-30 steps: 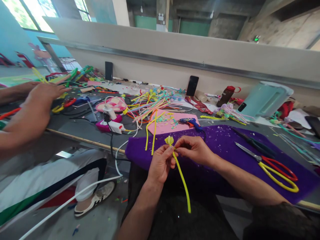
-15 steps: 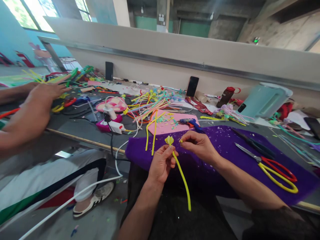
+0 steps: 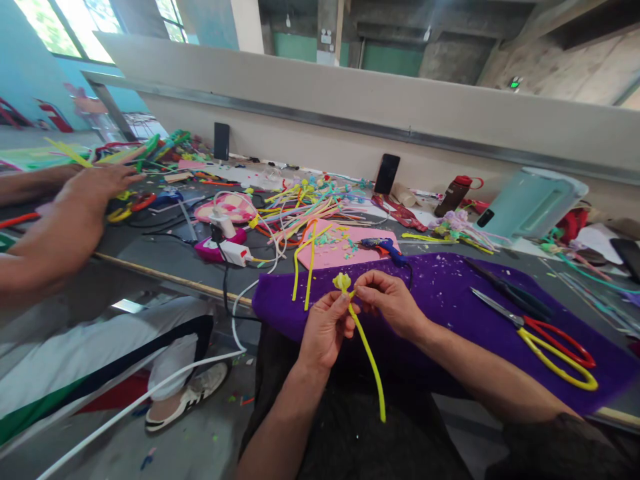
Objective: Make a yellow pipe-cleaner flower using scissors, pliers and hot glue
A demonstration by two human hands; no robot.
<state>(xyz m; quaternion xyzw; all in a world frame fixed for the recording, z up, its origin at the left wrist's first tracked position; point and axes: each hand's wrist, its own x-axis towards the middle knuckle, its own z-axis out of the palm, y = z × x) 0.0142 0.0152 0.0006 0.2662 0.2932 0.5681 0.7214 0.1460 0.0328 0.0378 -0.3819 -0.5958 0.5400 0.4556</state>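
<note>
A yellow pipe-cleaner flower (image 3: 342,282) stands upright in my left hand (image 3: 325,327), its bud just above the pinching fingertips. Its fuzzy stem (image 3: 373,373) hangs down below them, curving to the right. My right hand (image 3: 393,303) is closed in a pinch on a short yellow strand (image 3: 353,293), which meets the flower just under the bud. Whether that strand is joined to the stem cannot be made out. Both hands are over the near edge of a purple cloth (image 3: 435,293). Two bent yellow pipe cleaners (image 3: 311,267) lie left of them.
A blue glue gun (image 3: 383,247) rests on a pink sheet (image 3: 305,257) with small cut pieces. Scissors (image 3: 555,353) and dark-handled pliers (image 3: 515,293) lie right. Pipe cleaners (image 3: 305,207) are heaped behind. A power strip (image 3: 225,252) and a co-worker's arm (image 3: 65,220) are left.
My right hand has moved left, bringing the small yellow strand from apart to against the flower's base. My left hand keeps its hold on the flower.
</note>
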